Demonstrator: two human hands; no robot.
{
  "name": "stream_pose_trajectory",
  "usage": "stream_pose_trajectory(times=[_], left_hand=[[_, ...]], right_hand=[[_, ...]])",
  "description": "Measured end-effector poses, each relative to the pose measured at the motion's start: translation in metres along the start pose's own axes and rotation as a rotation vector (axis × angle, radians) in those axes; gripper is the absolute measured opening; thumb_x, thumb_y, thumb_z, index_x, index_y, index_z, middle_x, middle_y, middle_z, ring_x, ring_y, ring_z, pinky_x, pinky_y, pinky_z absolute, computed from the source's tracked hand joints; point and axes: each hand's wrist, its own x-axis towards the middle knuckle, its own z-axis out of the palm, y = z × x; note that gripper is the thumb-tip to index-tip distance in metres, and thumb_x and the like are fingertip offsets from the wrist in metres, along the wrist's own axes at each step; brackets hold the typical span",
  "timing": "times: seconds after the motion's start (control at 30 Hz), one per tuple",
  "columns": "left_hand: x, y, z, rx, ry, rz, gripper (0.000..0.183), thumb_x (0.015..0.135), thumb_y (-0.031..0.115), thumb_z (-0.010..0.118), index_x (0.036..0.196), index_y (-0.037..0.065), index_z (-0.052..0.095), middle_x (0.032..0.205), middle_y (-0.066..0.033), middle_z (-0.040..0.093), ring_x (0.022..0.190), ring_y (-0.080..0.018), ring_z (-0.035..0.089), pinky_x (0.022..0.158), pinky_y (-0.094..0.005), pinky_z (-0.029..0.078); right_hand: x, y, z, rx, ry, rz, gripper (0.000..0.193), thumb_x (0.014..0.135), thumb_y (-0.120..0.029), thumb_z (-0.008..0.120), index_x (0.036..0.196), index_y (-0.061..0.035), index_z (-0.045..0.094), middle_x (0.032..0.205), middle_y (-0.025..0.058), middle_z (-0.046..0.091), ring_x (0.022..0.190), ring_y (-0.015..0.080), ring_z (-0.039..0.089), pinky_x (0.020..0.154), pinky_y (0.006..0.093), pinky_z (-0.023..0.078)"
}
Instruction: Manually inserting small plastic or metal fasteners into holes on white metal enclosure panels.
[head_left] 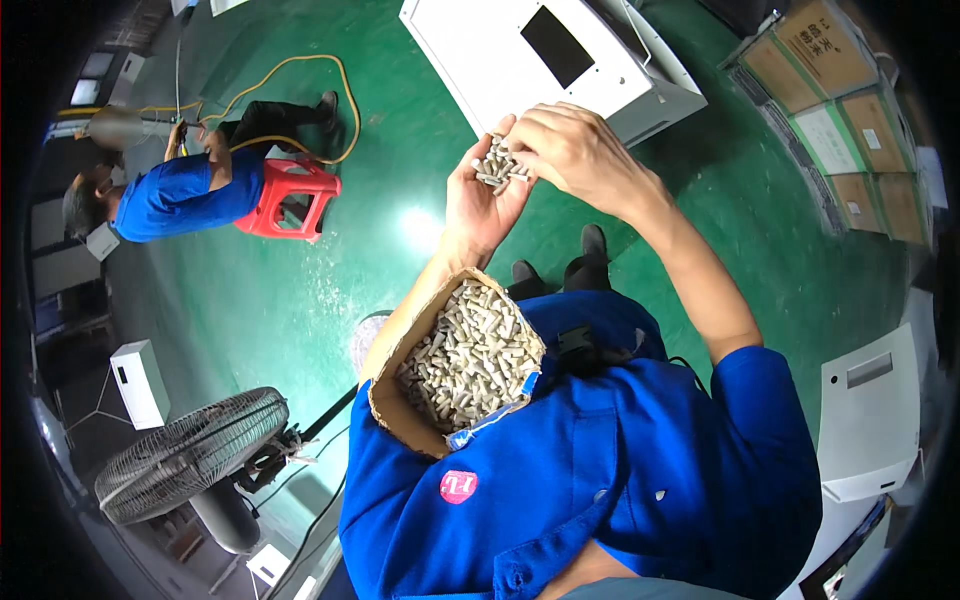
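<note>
My left hand (482, 208) is palm up and cupped around a heap of small plugs (497, 168), pale grey-beige and stubby. Over the heap, my right hand (578, 150) bends down with its fingers drawn together at the pieces. Whatever sits between those fingertips is hidden. An open cardboard box (388, 412) rests against my chest in the crook of my left arm. It contains many more plugs (470, 350) of the same kind, and its rim is rough with bits of blue tape.
Ahead stands a white metal cabinet (475, 50) with a dark rectangular opening. Cartons (860, 130) are stacked at the far right, above a white panel (872, 415). On the left are a fan (195, 455), a co-worker (190, 195) on a red stool (285, 195), and a yellow hose (345, 90).
</note>
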Motion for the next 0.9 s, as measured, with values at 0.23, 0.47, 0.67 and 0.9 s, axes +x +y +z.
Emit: stream_pose_trajectory(times=[0.23,0.47,0.67,0.9], left_hand=[[0.003,-0.023,0.029,-0.002,-0.012,-0.001,0.032,0.098,0.016,0.026,0.118,-0.003,0.043,0.136,-0.0271,0.039,0.128,-0.0402,0.037,0.108,-0.0518,0.032],[-0.001,-0.021,0.031,-0.062,-0.025,-0.036,0.027,0.094,0.008,0.033,0.114,-0.006,0.044,0.144,-0.0258,0.027,0.137,-0.0411,0.019,0.113,-0.054,0.021],[0.003,-0.021,0.033,-0.037,0.011,-0.05,0.026,0.093,0.005,0.039,0.113,-0.009,0.048,0.142,-0.026,0.03,0.137,-0.0399,0.021,0.114,-0.0526,0.019],[0.0,-0.021,0.036,-0.043,-0.007,-0.061,0.028,0.094,0.006,0.037,0.118,-0.007,0.042,0.143,-0.026,0.027,0.136,-0.0404,0.021,0.114,-0.0536,0.019]], right_hand=[[-0.039,0.001,-0.034,0.243,0.281,0.412,0.008,0.078,-0.002,0.066,0.086,0.0001,0.066,0.079,0.0084,0.065,0.07,0.0151,0.064,0.064,0.0258,0.05],[-0.132,0.052,-0.037,0.32,0.823,0.801,0.007,0.077,0.002,0.068,0.084,0.0018,0.068,0.08,0.0062,0.069,0.075,0.0102,0.065,0.07,0.0226,0.051],[-0.142,0.063,-0.035,0.289,0.968,0.822,0.007,0.076,0.004,0.069,0.083,0.0024,0.068,0.08,0.0063,0.069,0.075,0.0106,0.064,0.071,0.0226,0.052],[-0.139,0.069,-0.032,0.215,0.956,0.842,0.007,0.077,0.003,0.069,0.084,0.0029,0.068,0.08,0.0073,0.069,0.074,0.0109,0.065,0.07,0.0227,0.053]])
